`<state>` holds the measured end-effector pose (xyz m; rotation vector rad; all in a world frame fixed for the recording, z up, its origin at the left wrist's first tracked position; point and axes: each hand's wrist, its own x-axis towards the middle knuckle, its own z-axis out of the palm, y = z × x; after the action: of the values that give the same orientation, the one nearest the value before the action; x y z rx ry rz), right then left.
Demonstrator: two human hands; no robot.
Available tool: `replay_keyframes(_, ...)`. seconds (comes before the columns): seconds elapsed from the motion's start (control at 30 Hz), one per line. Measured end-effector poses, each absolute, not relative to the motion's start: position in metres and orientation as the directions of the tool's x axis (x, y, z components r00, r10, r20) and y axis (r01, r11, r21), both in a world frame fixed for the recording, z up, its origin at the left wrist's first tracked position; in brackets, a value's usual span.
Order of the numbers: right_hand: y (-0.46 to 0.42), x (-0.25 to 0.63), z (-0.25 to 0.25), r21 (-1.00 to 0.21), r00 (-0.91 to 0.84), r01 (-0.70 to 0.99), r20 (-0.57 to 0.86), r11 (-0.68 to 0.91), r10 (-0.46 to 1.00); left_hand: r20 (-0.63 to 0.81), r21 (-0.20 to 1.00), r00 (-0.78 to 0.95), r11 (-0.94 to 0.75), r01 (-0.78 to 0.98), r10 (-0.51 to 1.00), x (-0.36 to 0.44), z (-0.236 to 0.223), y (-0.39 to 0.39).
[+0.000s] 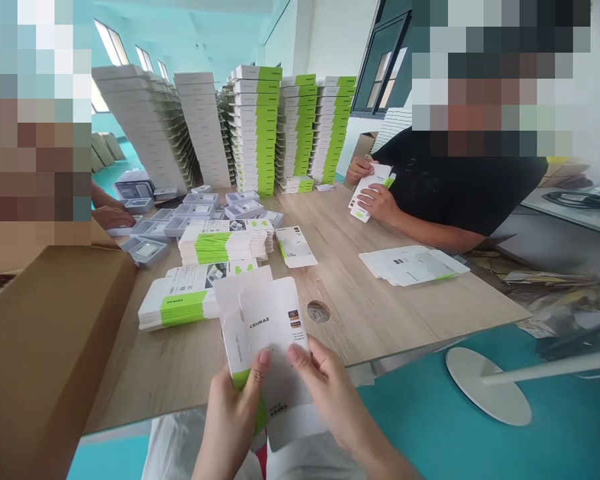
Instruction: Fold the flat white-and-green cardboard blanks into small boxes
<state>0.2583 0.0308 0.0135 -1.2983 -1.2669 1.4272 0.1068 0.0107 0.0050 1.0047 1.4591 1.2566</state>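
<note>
Between my two hands is a flattened white and green carton [273,313], marked CEUKAZ, tilted above the table's near edge. My left hand [235,400] grips its left side, thumb on the front face. On the right side my right hand [325,383] pinches it, with the fingers behind the card and out of sight. Just beyond lies a stack of flat cartons [180,300], and behind that a second stack [225,240]. A single flat carton [296,247] rests to the right of the stacks.
Tall stacks of finished boxes [257,127] line the table's back. Several clear plastic cases [195,210] lie at left, near another person's hand [113,217]. Across the table, a co-worker's hands [375,193] hold a carton. A brown cardboard box [55,347] stands at left.
</note>
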Motion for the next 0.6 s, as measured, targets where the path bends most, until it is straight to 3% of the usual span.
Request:
replay_keyframes(0.1,0.034,0.266,0.013,-0.965,-0.191,-0.060,-0.241,-0.256,0.952,-0.138,0.990,-0.249,0.144,0.002,0.959,0.105,0.006,0.011)
replay_keyframes(0.23,0.027,0.267,0.012,-0.982,-0.216,-0.102,-0.132,-0.157,0.967,0.050,0.994,-0.349,-0.012,0.110,0.936,0.104,-0.005,0.010)
replay_keyframes(0.33,0.021,0.268,0.019,-0.982,-0.218,-0.132,-0.102,-0.133,0.971,0.122,0.992,-0.304,-0.114,0.044,0.945,0.104,-0.012,0.010)
replay_keyframes(0.47,0.025,0.275,0.035,-0.993,-0.292,-0.100,-0.038,-0.070,0.956,0.158,0.986,-0.218,-0.166,-0.022,0.963,0.102,-0.017,0.010)
replay_keyframes(0.6,0.029,0.280,0.047,-0.997,-0.387,0.009,0.066,0.075,0.920,0.198,0.979,-0.289,-0.205,0.007,0.936,0.105,-0.014,0.008)
